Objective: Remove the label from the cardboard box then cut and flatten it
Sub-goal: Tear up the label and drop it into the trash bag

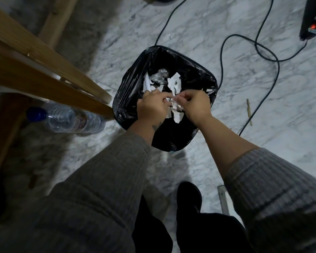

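Both my hands hover over a bin lined with a black bag [204, 73] on the marble floor. My left hand [152, 106] and my right hand [197, 105] meet fingertip to fingertip, pinching torn white label scraps [177, 115] that hang between and below them. More white label pieces [175, 83] lie inside the bin beside crumpled clear plastic [160, 75]. The cardboard box is not in view.
A wooden table edge [44, 70] runs diagonally at the left, its leg touching the bin. Under it lies a plastic water bottle [66, 118]. Black cables [274, 57] snake over the floor at right, near a black power strip [314, 19]. A small wooden stick [249, 112] lies beside them.
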The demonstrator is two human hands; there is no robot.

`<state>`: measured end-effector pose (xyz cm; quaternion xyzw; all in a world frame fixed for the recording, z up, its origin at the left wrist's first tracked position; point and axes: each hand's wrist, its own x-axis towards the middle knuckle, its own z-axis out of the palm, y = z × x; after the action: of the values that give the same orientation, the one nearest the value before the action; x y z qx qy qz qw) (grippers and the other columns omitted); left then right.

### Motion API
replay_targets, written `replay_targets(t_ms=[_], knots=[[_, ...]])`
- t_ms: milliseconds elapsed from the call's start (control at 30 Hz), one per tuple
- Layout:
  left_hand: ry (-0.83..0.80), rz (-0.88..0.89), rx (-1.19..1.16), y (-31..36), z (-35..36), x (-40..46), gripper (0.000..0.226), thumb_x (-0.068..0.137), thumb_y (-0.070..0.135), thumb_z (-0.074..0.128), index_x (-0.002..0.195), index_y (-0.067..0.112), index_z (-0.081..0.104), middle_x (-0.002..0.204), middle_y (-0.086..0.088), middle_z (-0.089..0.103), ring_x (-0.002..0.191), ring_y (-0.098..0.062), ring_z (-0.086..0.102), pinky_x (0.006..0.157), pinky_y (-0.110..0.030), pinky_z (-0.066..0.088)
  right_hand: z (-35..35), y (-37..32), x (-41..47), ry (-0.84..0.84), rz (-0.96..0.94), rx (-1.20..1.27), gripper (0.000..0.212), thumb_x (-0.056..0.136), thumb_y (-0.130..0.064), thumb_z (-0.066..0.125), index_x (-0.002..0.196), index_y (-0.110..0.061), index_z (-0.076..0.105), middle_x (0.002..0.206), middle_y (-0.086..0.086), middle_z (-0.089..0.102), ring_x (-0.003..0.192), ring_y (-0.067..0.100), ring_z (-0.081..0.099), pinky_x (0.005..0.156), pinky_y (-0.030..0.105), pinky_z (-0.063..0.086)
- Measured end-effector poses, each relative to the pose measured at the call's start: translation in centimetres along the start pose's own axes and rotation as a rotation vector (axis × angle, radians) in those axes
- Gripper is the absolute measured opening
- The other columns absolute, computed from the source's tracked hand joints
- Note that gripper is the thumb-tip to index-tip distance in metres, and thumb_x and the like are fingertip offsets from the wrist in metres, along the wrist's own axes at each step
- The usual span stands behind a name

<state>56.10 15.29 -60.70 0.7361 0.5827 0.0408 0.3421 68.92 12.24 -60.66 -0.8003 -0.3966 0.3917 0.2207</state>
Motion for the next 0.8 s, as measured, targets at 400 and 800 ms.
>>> replay_targets(t_ms=[400,800], knots=[[-0.022,0.006,0.224,0.9,-2.0,-1.0,0.015,0.092,0.033,0.058,0.104,0.031,0.067,0.112,0.008,0.06,0.118,-0.018,0.043,0.088,-0.033,0.027,-1.6,-2.0,-1.4,-0.076,0.018,-0.296,0.015,0.085,-0.018,0.061,0.077,-0.028,0.068,0.086,-0.008,0.071,0.098,0.017,0.064,0.1,0.04,0.038],[-0.031,-0.025,0.16,7.0,-12.0,-6.2,0.014,0.089,0.037,0.063,0.102,0.033,0.067,0.115,0.006,0.061,0.12,-0.021,0.045,0.095,-0.037,0.032,-9.1,-10.5,-8.2,-0.082,-0.023,-0.418,0.034,0.087,-0.011,0.045,0.102,-0.033,0.067,0.107,-0.007,0.069,0.109,0.019,0.057,0.1,0.039,0.03]])
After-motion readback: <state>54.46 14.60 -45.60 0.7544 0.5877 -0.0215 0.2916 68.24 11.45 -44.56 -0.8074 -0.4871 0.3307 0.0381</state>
